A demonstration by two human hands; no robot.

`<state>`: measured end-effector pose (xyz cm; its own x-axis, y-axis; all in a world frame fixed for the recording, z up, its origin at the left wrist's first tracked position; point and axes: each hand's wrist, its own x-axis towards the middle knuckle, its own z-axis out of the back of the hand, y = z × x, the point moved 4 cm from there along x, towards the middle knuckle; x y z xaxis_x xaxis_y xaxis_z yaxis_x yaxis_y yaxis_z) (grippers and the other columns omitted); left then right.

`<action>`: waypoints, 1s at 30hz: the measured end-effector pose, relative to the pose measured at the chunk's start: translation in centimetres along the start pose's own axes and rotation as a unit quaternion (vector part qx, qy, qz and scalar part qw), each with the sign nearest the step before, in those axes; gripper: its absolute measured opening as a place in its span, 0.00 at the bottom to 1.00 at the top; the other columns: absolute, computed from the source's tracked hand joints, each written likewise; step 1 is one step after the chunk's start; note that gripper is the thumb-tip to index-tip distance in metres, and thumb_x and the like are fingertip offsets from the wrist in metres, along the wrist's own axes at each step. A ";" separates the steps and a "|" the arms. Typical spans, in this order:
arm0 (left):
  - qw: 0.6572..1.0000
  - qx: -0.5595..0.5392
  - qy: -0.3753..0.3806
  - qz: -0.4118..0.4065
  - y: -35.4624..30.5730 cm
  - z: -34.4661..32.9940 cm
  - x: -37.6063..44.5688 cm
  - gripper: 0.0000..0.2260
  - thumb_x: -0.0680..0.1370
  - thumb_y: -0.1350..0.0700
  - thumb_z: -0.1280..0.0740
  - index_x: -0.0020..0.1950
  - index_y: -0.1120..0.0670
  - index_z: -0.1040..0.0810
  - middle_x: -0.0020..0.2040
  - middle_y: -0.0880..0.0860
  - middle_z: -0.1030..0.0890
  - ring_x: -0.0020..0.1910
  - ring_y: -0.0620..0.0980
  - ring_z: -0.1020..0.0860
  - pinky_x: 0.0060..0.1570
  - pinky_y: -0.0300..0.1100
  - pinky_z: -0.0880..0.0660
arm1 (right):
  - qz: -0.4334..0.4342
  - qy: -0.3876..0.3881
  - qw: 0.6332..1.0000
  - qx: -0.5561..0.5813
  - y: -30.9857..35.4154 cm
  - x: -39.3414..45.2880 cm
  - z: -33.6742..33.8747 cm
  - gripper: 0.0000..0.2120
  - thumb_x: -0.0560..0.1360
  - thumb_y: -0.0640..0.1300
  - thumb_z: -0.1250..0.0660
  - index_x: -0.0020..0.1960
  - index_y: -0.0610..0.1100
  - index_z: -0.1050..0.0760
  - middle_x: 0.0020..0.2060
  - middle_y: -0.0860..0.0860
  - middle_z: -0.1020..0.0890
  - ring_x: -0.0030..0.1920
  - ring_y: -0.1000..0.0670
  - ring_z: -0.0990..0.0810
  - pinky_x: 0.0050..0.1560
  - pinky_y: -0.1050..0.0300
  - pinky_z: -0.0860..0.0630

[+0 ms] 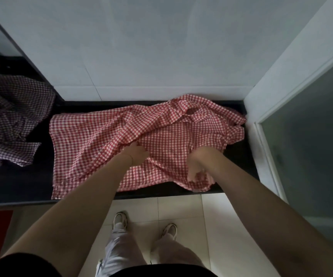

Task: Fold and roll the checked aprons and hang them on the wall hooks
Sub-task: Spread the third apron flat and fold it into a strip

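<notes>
Red-and-white checked cloth is bunched in both hands: the left hand [138,154] has its fingers curled round a raised fold, and the right hand [200,164] pinches the near hem. The red apron [93,136] lies crumpled on the black bench [17,184], long axis left to right — neck loop toward the right. A purple checked apron [11,116] sits heaped at the left. Behind is a white tiled wall [141,47]; below, pale floor tiles [217,216].

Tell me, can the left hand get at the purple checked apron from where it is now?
Probably yes. The left hand grips the red apron, and the purple apron lies uncovered to its left on the same dark counter.
</notes>
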<state>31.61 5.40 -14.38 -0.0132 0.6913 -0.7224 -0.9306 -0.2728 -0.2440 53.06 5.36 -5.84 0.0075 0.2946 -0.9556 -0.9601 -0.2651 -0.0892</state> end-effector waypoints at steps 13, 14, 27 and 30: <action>0.990 0.129 -0.046 0.040 -1.4 -3.9 -0.2 0.60 0.64 0.31 0.25 0.80 0.42 0.64 0.80 0.57 0.65 0.78 0.68 0.58 0.70 0.68 0.43 | 0.063 -0.284 0.957 -0.003 -2.3 9.9 -3.4 0.64 0.63 0.64 0.22 0.79 0.54 0.67 0.78 0.41 0.64 0.79 0.36 0.58 0.76 0.34 0.47; 0.990 0.132 -0.042 0.038 -1.2 -3.9 -0.1 0.61 0.63 0.32 0.24 0.79 0.42 0.66 0.80 0.57 0.67 0.78 0.68 0.60 0.71 0.69 0.44 | 0.044 -0.290 0.956 -0.032 -3.0 10.5 -3.8 0.65 0.63 0.66 0.23 0.78 0.54 0.70 0.78 0.41 0.67 0.78 0.36 0.61 0.76 0.34 0.49; 0.983 0.164 -0.065 0.048 -2.4 -2.9 0.1 0.59 0.62 0.29 0.26 0.80 0.44 0.61 0.81 0.59 0.58 0.78 0.68 0.54 0.71 0.68 0.41 | 0.135 -0.381 0.914 0.018 0.5 8.8 0.0 0.49 0.70 0.63 0.28 0.79 0.49 0.52 0.77 0.39 0.46 0.76 0.34 0.45 0.72 0.35 0.40; 0.988 0.144 -0.026 0.054 -1.7 -3.5 0.7 0.64 0.61 0.30 0.24 0.78 0.41 0.70 0.79 0.57 0.68 0.77 0.69 0.61 0.71 0.71 0.45 | 0.094 -0.300 0.948 -0.044 1.2 10.7 -1.4 0.67 0.62 0.69 0.25 0.77 0.53 0.72 0.76 0.38 0.69 0.76 0.30 0.65 0.73 0.27 0.51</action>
<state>34.49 4.01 -16.73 -0.1303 0.7036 -0.6985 -0.9880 -0.1512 0.0320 52.39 6.90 -16.59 -0.3473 0.6974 -0.6269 -0.9015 -0.4324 0.0183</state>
